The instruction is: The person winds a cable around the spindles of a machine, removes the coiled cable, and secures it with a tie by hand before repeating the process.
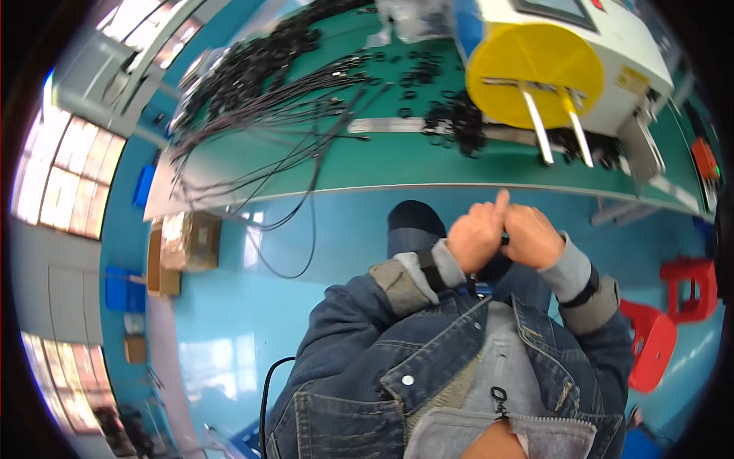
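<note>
My left hand (475, 239) and my right hand (534, 236) meet in front of my body, just short of the table's near edge. Both have curled fingers, and one finger points up where they touch. A small dark bit shows between the palms, but what they hold, if anything, is hidden. Beyond them on the green table lies a heap of small black rings or loops (462, 126). To the right of that heap stands a white machine (634, 46) with a yellow disc (527, 65) and two metal prongs on its front.
Black cables (267, 107) spread over the table's left side, some looping down past its edge (312, 249). A metal ruler-like strip (390, 125) lies on the table (397, 164). Cardboard boxes (191, 241) stand on the floor at left, red stools (654, 344) at right.
</note>
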The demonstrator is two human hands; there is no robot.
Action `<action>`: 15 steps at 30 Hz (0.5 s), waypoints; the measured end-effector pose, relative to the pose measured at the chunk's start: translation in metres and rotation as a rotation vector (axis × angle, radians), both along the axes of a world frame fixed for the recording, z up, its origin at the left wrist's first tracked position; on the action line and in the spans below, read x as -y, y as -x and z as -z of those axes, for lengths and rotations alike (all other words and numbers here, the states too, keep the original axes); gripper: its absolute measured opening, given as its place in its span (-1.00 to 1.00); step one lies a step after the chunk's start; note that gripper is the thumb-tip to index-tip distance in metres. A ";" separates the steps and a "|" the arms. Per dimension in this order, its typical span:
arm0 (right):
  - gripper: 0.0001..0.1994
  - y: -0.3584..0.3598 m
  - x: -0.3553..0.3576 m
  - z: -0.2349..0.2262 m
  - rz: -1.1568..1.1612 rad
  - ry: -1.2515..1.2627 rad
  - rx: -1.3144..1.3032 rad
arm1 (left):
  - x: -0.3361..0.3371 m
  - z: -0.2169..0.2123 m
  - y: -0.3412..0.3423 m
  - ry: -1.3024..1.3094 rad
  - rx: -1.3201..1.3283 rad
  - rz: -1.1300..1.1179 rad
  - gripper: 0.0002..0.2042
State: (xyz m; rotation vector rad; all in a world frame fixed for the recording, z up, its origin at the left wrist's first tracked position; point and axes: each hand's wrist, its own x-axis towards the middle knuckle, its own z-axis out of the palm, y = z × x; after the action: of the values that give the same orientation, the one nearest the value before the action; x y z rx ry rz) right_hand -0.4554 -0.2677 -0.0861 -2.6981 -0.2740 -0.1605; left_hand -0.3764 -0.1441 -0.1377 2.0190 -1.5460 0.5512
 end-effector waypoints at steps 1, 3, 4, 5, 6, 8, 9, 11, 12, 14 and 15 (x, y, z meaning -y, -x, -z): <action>-0.70 0.003 -0.004 0.004 0.107 -0.011 0.005 | -0.001 0.000 0.001 0.010 0.007 -0.031 -0.35; -0.73 0.001 -0.014 0.008 0.184 -0.023 0.019 | -0.009 -0.003 -0.002 -0.030 -0.073 0.081 -0.42; -0.72 0.000 -0.018 0.011 0.178 -0.066 0.064 | -0.012 -0.001 -0.005 -0.026 -0.071 0.058 -0.42; -0.71 -0.001 -0.021 0.013 0.177 -0.110 0.106 | -0.014 0.003 -0.007 0.033 -0.094 0.077 -0.45; -0.71 -0.002 -0.025 0.015 0.178 -0.156 0.146 | -0.016 0.008 -0.010 0.092 -0.119 0.099 -0.48; -0.72 -0.008 -0.030 0.014 0.208 -0.388 0.105 | -0.019 0.004 -0.017 0.157 -0.138 0.114 -0.51; -0.73 -0.011 -0.033 0.014 0.252 -0.623 0.056 | -0.021 0.003 -0.020 0.220 -0.270 0.126 -0.55; -0.74 -0.018 -0.036 0.015 0.287 -0.857 -0.004 | -0.026 0.002 -0.024 0.346 -0.535 0.149 -0.62; -0.76 -0.019 -0.034 0.012 0.294 -1.040 -0.107 | -0.027 0.002 -0.024 0.351 -0.536 0.146 -0.62; -0.79 -0.022 -0.033 0.009 0.305 -1.402 -0.325 | -0.027 0.003 -0.021 0.432 -0.931 0.196 -0.70; -0.79 -0.024 -0.035 0.010 0.303 -1.399 -0.330 | -0.028 0.004 -0.021 0.472 -1.129 0.221 -0.73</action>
State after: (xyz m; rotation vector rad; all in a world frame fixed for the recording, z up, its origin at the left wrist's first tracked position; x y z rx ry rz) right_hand -0.4313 -0.2329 -0.0958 -1.3127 0.2795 0.0245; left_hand -0.3550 -0.1157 -0.1417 1.3287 -0.7930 -0.2904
